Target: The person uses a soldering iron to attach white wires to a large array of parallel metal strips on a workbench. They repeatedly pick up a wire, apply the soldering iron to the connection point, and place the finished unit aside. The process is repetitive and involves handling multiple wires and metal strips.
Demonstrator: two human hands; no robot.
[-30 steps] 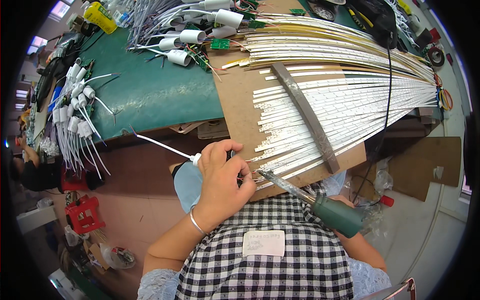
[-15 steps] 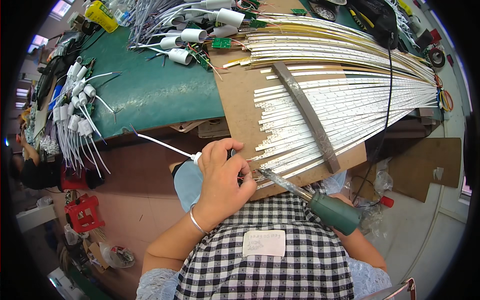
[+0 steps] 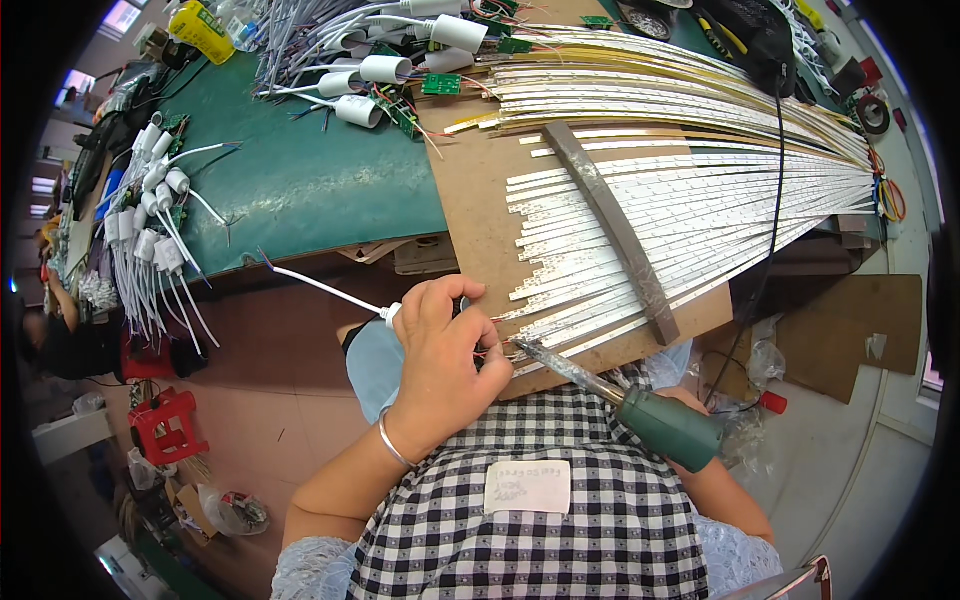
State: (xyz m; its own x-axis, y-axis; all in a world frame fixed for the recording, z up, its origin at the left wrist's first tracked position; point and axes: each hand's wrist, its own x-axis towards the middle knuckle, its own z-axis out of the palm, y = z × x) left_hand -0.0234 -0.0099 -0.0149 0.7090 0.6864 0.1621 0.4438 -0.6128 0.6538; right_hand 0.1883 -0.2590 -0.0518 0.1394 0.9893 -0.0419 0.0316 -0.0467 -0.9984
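The left hand (image 3: 440,345), its fingers curled closed around a white corded cap (image 3: 391,315) with thin red wires (image 3: 502,319), lies at the near left edge of the fiberboard (image 3: 470,210), where LED strips (image 3: 720,195) fan rightward beneath a dark bar (image 3: 611,231). The right hand (image 3: 688,398) grips a green-handled soldering iron (image 3: 665,425), tip beside the strip ends; the handle largely hides its fingers, whose exact placement cannot be told.

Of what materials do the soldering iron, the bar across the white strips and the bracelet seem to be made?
Soldering iron: greyish, stained shaft, apparently metal; smooth green handle, probably plastic by its soft sheen.
Bar: matt, worn brown; wood or painted metal, the look leaves it open.
Bracelet: likely polished metal, silvery with bright highlights.
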